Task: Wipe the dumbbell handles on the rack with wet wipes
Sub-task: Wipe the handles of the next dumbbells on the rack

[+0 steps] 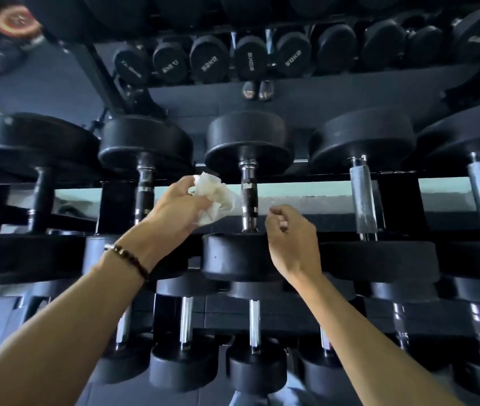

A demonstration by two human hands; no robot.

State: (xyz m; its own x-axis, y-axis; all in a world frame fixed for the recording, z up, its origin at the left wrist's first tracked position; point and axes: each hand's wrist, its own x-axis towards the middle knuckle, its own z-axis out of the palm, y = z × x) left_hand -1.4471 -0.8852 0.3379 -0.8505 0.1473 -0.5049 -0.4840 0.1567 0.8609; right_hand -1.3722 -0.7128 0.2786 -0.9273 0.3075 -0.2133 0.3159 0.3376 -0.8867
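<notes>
While the left hand (pixel 174 206) is gripping a crumpled wipe (pixel 214 197) just left of the middle handle (pixel 249 197) on the rack (pixel 306 177), the right hand (pixel 290 244) is hovering beside it, fingers loosely curled, holding nothing. Next, I judge, the wipe needs wrapping around that handle.

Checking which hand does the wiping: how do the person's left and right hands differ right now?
The left hand grips a crumpled white wet wipe; the right hand holds nothing, its fingers loosely curled. The left wrist wears a dark beaded bracelet; the right wrist is bare. The left hand is higher, left of the dark middle dumbbell handle; the right is lower, on its right. Both reach toward that handle.
</notes>
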